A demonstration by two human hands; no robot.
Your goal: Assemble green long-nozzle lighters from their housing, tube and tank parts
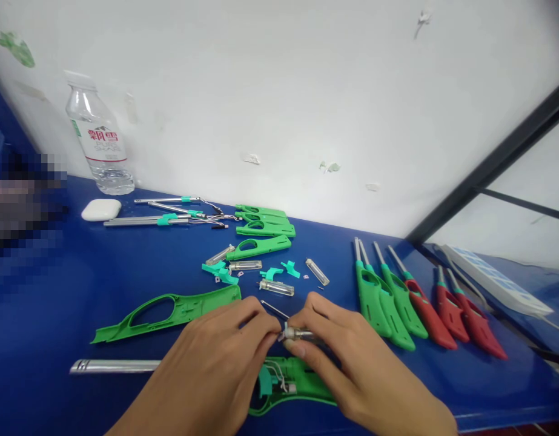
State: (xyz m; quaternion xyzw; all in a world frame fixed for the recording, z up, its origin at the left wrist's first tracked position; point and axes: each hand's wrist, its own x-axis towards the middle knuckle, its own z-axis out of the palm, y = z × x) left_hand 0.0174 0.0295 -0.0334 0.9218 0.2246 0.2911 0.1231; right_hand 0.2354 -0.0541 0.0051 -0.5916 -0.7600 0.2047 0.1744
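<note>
My right hand (352, 357) pinches a clear lighter fuel tank (301, 333) by its body, valve end to the left. At that valve end the fingertips of my left hand (220, 357) press together; what they hold is too small to make out. Under both hands lies a green lighter shell half (310, 381) with a teal trigger (266, 381) and wires in it. A metal tube (115, 366) extends leftward from beneath my left hand. Another green shell half (192, 309) rests inside-up beyond that hand. A thin metal rod (274, 309) shows just behind the fuel tank.
Several loose fuel tanks (277, 287), teal parts (220, 272) and green shells (261, 245) lie farther back. Wired metal tubes (145, 221), a white case (101, 209) and a water bottle (102, 139) stand left. Assembled lighters (392, 297) and a power strip (497, 278) are right.
</note>
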